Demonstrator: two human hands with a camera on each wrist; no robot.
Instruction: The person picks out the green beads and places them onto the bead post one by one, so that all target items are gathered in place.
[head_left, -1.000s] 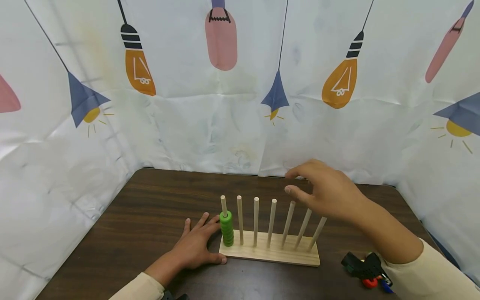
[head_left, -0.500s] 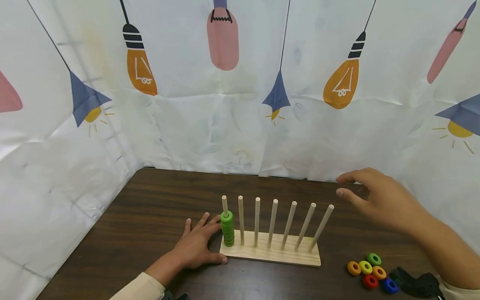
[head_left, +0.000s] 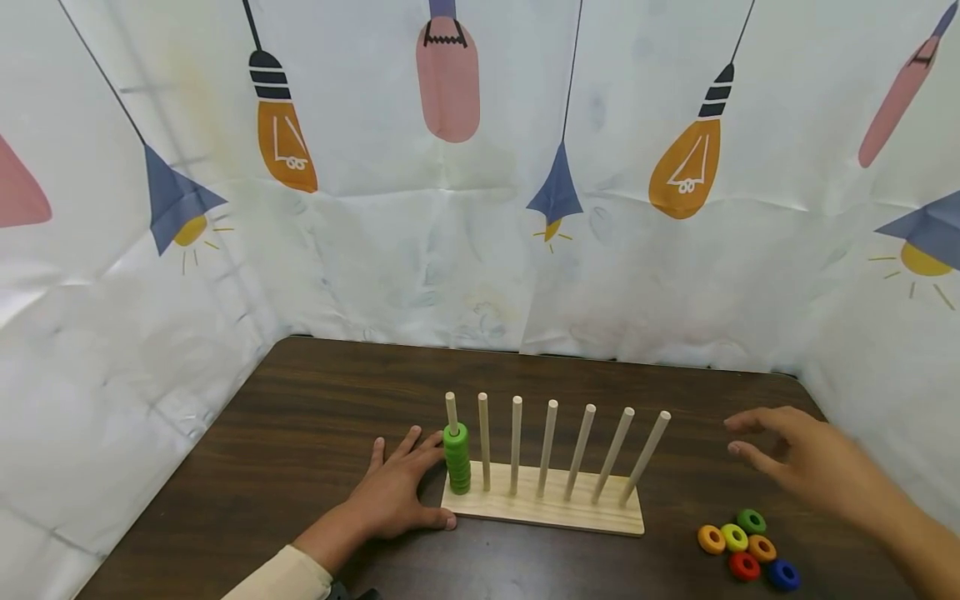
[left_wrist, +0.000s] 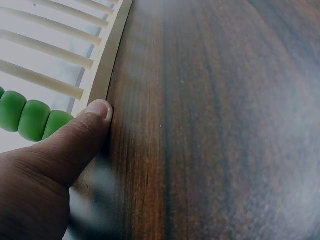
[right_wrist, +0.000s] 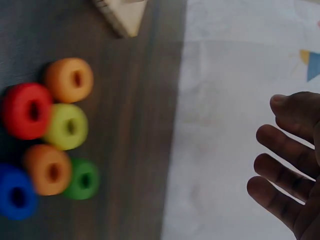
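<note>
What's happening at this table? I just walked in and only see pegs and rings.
A person is working at a wooden peg board with seven pegs. The left hand lies flat on the table, its thumb against the board's left end. Green rings are stacked on the leftmost peg; the other pegs are bare. The right hand hovers open and empty, above and behind six loose rings (two orange, yellow-green, green, red, blue) lying right of the board.

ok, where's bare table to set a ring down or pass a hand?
Free: the wide strip of table behind the peg board up to the curtain, and the left side beyond the left hand. Crowded: front right, where the loose rings cluster under the right hand.
</note>
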